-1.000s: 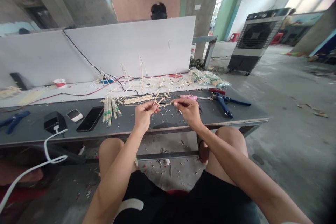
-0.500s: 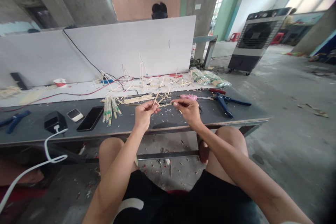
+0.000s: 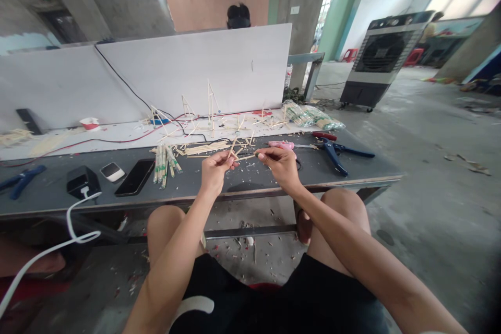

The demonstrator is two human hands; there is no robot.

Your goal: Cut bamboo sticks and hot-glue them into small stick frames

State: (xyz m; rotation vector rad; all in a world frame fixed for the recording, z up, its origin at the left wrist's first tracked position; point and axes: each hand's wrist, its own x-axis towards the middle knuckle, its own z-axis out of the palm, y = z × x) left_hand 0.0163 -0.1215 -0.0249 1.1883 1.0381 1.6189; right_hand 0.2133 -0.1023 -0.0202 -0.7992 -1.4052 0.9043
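Left hand (image 3: 215, 168): While we look down, we pinch thin, pale wooden sticks (image 3: 246, 157) between its fingertips.
Right hand (image 3: 282, 167): We close thumb and finger at one stick's end.
Sticks' place: We hold them above the grey, flat-topped table (image 3: 191, 176).

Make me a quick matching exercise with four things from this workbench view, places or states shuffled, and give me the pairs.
Column one:
1. Left hand
2. Phone
3. Pink handle
4. Air cooler

Column two:
A. Just beyond the right hand
B. Standing on the floor
C. Holding thin sticks
D. Between a white gadget and green-banded bundles

Pairs: 1-C, 2-D, 3-A, 4-B.
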